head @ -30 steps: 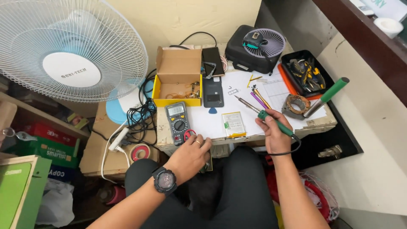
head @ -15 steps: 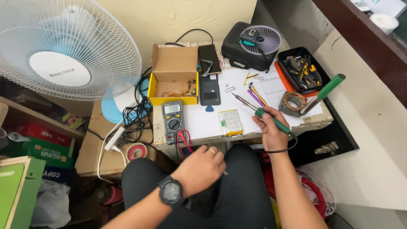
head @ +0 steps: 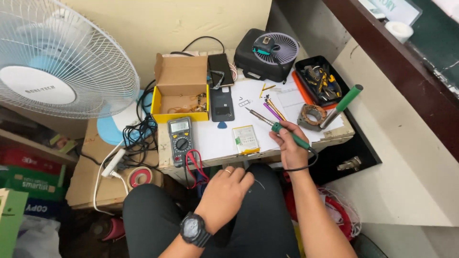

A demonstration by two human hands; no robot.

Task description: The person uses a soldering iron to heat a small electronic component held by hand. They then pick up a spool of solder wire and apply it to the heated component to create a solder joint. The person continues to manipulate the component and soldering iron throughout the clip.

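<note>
A: Right hand (head: 289, 148) — what is in its grip?

B: Its fingers are wrapped around the green handle of a soldering iron (head: 275, 126), whose metal tip points up-left over the white worktop (head: 215, 138), just above a small battery (head: 246, 139) lying flat.

A: And the left hand (head: 224, 193)?

B: It rests on the lap below the worktop edge, fingers curled loosely; a thin wire shows just beside the fingertips, but whether they pinch it cannot be told.

A: Surroundings?

B: A multimeter (head: 180, 138) with red leads lies at the left edge — beside it a yellow cardboard box (head: 180, 93) and a dark phone (head: 222, 103); a standing fan (head: 57, 67) stands further left.
</note>
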